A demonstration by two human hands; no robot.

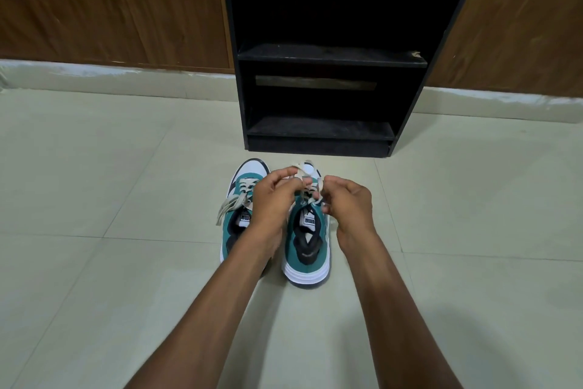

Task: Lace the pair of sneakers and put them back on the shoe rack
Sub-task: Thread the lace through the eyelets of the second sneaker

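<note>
Two teal-and-white sneakers stand side by side on the tiled floor, toes toward the black shoe rack, which is close in front of them and holds no shoes on the shelves that show. Judging by how things lie, the task is partway through. The left sneaker has lace crossing its eyelets, with loose cream ends trailing off its outer side, so it looks threaded but not neatly tied. The right sneaker is the one being worked on, and how many of its eyelets are filled is hidden by the hands. Both shoes have yet to go onto the rack.

The left hand is curled, its fingers pinching one strand of the lace above the right shoe's tongue. The right hand is likewise closed, fingers pinching the other strand just beside the eyelets.
</note>
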